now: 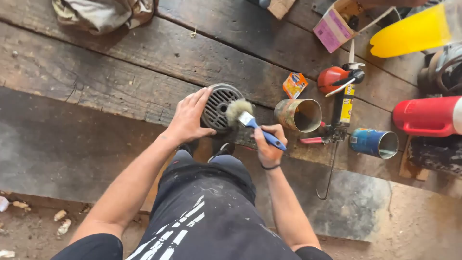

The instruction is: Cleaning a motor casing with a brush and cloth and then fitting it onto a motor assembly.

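Holding the round slotted grille [219, 107] at frame centre, on its edge on the wooden boards [144, 62]; our left hand [188, 118] is spread open and pressed flat on its left side. Our right hand [268, 145] is closed round the blue handle of the paintbrush [251, 120]. Brush axis runs lower right to upper left, bristles touching the grille's right rim. Grille sits just left of the right hand, so left steadies, right sweeps. Rusty can [298, 115] and caulking gun [342, 108] lie close right.
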